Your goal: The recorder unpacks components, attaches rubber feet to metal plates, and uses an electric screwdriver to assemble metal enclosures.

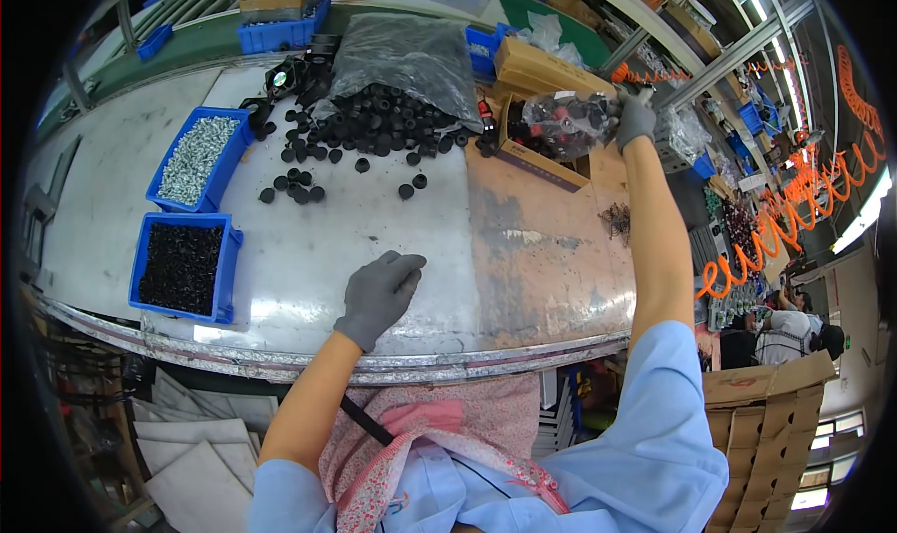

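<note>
Above the bare near part of the table, my left hand (pixel 378 296), in a grey glove, has its fingers curled together toward the right. Whatever lies inside them, if anything, is hidden. My right hand (pixel 637 120), also gloved in grey, reaches far out at the end of a stretched arm. Its fingers are apart at the right side of an open cardboard box (pixel 544 163). In that box lies a clear plastic bag (pixel 567 120) with dark and red parts. Small black caps (pixel 378 122) spill from a large grey plastic bag (pixel 404 56) at the table's far middle.
Two blue bins stand at the left: one with silvery small parts (pixel 197 159), one with black small parts (pixel 180 269). A black fan-like part (pixel 280 79) lies beside the bag. Orange coiled hoses (pixel 747 270) hang at the right. Stacked cardboard (pixel 761 440) stands below.
</note>
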A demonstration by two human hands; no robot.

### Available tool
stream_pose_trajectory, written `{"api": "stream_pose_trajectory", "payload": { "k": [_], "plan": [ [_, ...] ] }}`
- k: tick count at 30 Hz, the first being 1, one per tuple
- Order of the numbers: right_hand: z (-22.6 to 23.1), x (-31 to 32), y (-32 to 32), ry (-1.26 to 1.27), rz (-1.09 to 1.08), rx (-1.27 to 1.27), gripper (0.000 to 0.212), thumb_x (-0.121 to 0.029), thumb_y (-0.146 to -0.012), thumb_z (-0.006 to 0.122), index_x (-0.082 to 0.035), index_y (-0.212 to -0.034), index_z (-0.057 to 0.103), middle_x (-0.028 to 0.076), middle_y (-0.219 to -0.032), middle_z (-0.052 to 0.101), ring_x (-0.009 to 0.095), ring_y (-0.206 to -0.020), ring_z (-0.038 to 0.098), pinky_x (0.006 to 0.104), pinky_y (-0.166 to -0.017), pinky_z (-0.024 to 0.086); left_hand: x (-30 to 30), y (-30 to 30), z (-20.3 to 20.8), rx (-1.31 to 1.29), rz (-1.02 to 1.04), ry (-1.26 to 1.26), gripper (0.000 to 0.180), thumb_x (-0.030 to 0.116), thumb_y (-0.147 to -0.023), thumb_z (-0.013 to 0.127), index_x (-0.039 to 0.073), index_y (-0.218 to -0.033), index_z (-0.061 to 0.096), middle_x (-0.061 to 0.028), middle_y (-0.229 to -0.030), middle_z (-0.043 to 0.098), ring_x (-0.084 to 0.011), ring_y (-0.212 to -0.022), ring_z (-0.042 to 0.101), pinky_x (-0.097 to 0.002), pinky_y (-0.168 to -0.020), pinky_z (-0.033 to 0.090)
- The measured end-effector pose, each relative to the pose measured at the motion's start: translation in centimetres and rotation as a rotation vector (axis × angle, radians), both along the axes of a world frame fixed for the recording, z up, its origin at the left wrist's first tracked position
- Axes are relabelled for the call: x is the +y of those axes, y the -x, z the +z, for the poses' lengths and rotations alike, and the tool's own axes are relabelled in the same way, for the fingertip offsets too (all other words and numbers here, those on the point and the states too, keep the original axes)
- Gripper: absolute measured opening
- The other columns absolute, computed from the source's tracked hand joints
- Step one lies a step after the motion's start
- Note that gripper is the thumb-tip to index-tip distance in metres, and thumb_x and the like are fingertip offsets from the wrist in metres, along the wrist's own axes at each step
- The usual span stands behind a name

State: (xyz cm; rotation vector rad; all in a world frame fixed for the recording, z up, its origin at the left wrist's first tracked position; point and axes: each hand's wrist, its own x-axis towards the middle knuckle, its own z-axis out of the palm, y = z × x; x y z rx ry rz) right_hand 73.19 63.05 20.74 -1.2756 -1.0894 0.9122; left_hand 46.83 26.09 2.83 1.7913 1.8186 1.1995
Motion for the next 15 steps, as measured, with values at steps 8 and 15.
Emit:
{"api": "stream_pose_trajectory", "payload": {
  "k": [8,15],
  "plan": [
    [4.6,-1.4,3.0,0.006,0.118,-0.521,0.012,-0.014,-0.081,0.066,-0.004,-0.084,0.062,0.006,-0.065,0.062,0.014,-0.047,0.055,0.0265,-0.039,0.039,0.3,-0.1,-0.3,0.023,-0.008,-0.028,0.013,0.020,-0.085,0.061,0.018,-0.097,0.066,-0.0043,-0.082,0.062,-0.0265,-0.069,0.062,-0.0375,-0.061,0.050],
    [4.5,-0.4,1.4,-0.128,-0.056,-1.434,0.034,-0.035,-0.090,0.048,-0.014,-0.117,0.050,0.021,-0.095,0.066,0.036,-0.086,0.066,0.0448,-0.077,0.050,0.2,-0.2,0.1,0.007,-0.021,-0.004,0.013,0.017,-0.085,0.060,0.014,-0.096,0.066,-0.0065,-0.080,0.061,-0.0268,-0.070,0.062,-0.0375,-0.064,0.049]
  ]
}}
